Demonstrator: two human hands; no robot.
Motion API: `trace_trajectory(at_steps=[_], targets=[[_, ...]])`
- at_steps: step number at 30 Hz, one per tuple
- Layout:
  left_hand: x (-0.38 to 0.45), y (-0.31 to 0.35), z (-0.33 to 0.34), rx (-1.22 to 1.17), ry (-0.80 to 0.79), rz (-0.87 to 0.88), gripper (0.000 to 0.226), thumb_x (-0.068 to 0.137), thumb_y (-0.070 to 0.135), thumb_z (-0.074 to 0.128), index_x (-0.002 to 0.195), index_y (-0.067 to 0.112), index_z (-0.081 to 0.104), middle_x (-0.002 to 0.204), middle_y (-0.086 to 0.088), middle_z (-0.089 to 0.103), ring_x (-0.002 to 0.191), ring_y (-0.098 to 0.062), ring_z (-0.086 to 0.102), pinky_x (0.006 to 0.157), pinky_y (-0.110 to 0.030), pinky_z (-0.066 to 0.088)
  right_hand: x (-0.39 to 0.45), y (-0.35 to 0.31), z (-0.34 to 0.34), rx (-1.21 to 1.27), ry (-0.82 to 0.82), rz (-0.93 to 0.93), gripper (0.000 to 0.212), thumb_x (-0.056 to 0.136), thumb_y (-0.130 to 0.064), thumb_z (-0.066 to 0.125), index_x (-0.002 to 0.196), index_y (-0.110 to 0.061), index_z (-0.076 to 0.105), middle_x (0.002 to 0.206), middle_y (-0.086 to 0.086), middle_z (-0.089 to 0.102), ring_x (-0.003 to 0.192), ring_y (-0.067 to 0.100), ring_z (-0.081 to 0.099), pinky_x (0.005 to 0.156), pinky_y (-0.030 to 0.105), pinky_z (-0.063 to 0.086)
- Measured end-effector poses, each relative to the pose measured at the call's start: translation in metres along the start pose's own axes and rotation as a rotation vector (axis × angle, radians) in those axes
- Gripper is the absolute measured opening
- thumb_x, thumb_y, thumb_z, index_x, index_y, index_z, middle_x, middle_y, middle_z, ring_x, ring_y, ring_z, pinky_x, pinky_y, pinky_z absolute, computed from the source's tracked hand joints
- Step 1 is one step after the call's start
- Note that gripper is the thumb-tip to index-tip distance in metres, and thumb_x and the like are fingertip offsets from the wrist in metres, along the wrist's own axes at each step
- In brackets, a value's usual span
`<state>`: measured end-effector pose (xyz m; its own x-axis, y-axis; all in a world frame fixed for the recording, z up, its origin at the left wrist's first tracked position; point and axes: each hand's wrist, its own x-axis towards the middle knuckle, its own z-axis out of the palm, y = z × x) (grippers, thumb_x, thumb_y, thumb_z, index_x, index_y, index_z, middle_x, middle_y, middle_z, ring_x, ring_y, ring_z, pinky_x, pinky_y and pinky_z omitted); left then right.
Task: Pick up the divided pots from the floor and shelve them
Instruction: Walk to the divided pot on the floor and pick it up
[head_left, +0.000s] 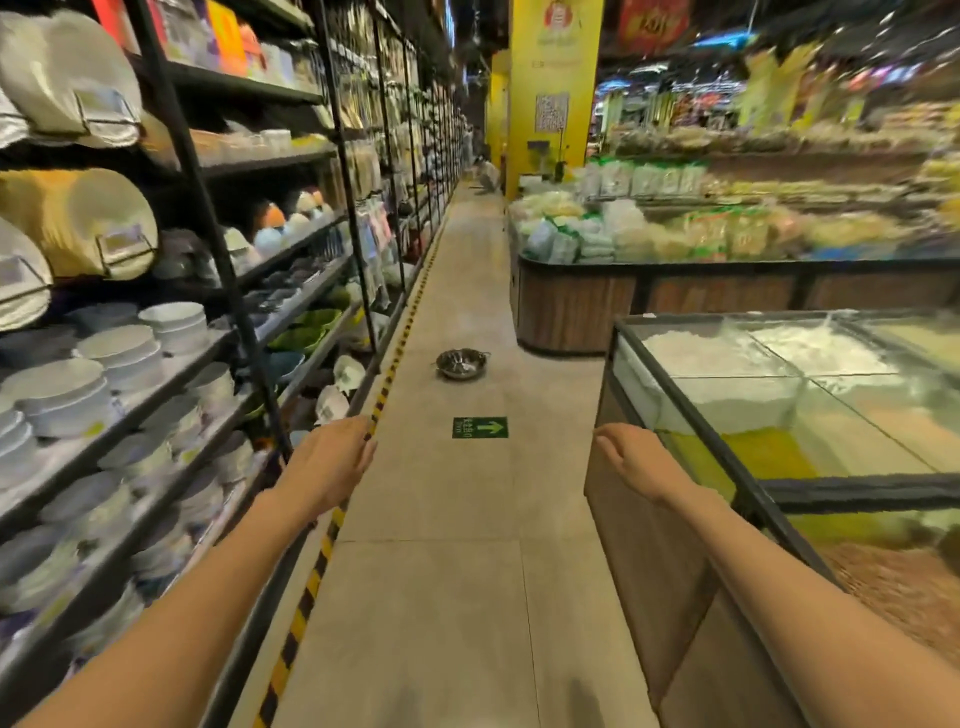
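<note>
A shiny steel divided pot (462, 363) with two small handles sits on the aisle floor some way ahead, upright. My left hand (332, 457) reaches forward at the left, near the shelf edge, fingers loosely curled and holding nothing. On the right, my right hand (628, 457) is stretched forward beside the glass bin corner, also holding nothing. Both hands are well short of the pot. The black shelf rack (218, 249) on the left carries stacks of bowls and plates.
A yellow-black striped tape line (322, 551) runs along the shelf base. Glass-topped bulk food bins (779, 415) stand close on the right, a wood-clad produce stand (623, 306) beyond. A green arrow sticker (480, 427) lies on the floor. A yellow pillar (556, 93) stands far ahead.
</note>
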<state>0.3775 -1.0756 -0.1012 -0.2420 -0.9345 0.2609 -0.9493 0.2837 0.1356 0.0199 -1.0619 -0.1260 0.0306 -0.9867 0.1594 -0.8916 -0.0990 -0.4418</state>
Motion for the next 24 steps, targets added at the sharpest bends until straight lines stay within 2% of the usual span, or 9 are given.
trace_trajectory(at_steps=[8,11,13,18,21,24], targets=[[0.203,-0.084,0.067,-0.022,0.003,0.003,0.022,0.094,0.025,0.040,0.101,0.009,0.053,0.103,-0.014,0.065,0.093,-0.030,0.059,0.081,-0.043,0.051,0.216,0.022,0.056,-0.029,0.005,0.020,0.034,0.098,-0.018,0.037,0.121,-0.001,0.056,0.123,0.019,0.062,0.112,0.032,0.057,0.092,0.040,0.047],[0.284,-0.107,0.083,0.024,0.035,0.004,0.024,0.093,0.021,0.042,0.106,0.006,0.055,0.111,-0.016,0.064,0.100,-0.033,0.059,0.084,-0.042,0.047,0.305,0.028,0.066,-0.037,0.013,0.018,0.033,0.098,-0.018,0.036,0.117,-0.001,0.057,0.121,0.020,0.062,0.111,0.033,0.056,0.092,0.041,0.047],[0.334,-0.122,0.092,0.024,0.066,0.016,0.022,0.092,0.019,0.045,0.105,0.006,0.055,0.109,-0.016,0.065,0.098,-0.032,0.060,0.083,-0.042,0.049,0.362,0.030,0.070,-0.042,0.033,0.021,0.033,0.099,-0.018,0.035,0.116,-0.001,0.057,0.120,0.021,0.061,0.111,0.034,0.055,0.093,0.042,0.046],[0.457,-0.158,0.126,0.004,0.060,0.005,0.026,0.091,0.019,0.048,0.112,0.006,0.055,0.110,-0.016,0.066,0.099,-0.030,0.062,0.085,-0.041,0.051,0.493,0.042,0.093,-0.061,0.039,0.039,0.036,0.099,-0.021,0.035,0.125,-0.005,0.052,0.127,0.017,0.058,0.116,0.032,0.053,0.096,0.039,0.045],[0.538,-0.183,0.154,-0.052,0.055,0.002,0.020,0.091,0.018,0.047,0.104,0.007,0.056,0.104,-0.017,0.067,0.094,-0.031,0.063,0.082,-0.041,0.051,0.575,0.058,0.114,-0.080,0.048,0.050,0.034,0.098,-0.022,0.036,0.119,-0.004,0.056,0.122,0.017,0.061,0.112,0.032,0.055,0.093,0.039,0.046],[0.623,-0.214,0.187,-0.050,0.026,-0.017,0.028,0.093,0.020,0.045,0.114,0.005,0.054,0.121,-0.018,0.061,0.109,-0.032,0.058,0.092,-0.044,0.048,0.660,0.073,0.138,-0.075,0.060,0.076,0.033,0.097,-0.021,0.037,0.106,0.000,0.061,0.111,0.021,0.064,0.102,0.035,0.058,0.088,0.043,0.048]])
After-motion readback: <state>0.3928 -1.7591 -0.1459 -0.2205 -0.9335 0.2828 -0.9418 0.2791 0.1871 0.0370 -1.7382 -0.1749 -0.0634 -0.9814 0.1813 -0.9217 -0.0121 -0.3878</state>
